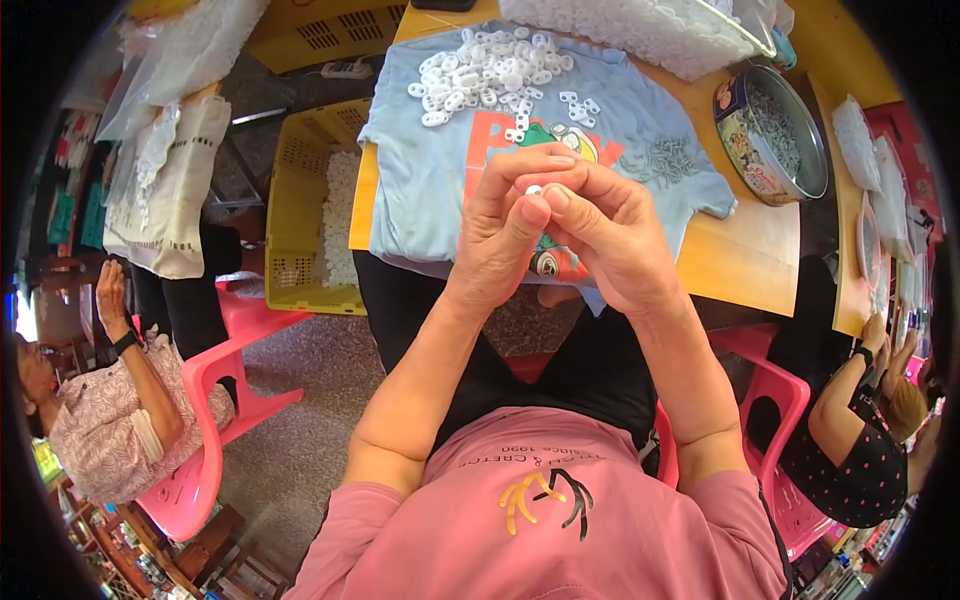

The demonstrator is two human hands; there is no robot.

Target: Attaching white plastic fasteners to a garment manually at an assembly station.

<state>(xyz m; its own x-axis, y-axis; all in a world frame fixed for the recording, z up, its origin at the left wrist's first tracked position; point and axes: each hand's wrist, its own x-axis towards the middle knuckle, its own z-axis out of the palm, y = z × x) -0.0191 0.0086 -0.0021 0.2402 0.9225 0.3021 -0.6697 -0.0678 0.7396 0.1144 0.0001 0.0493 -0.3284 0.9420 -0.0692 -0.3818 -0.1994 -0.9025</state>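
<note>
Both hands' (560, 215) grip tight on small white ring (533, 189), above blue shirt (430, 170).

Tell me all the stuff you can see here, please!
small white piece: one, white, pinched between the fingertips of both hands
white plastic rings: a heap, white, on the shirt's far part
T-shirt: one, light blue with a colourful print, spread over the table
small grey parts: a pile, grey, on the shirt's right side
table: one, orange-brown wood
round tin: one, metal, patterned side, right of the shirt, grey bits inside
crate: one, yellow, left of the table, white pieces inside
chairs: pink plastic, on both sides
other people: seated far left and far right
left hand: raised above the lap
right hand: meeting the left
</note>
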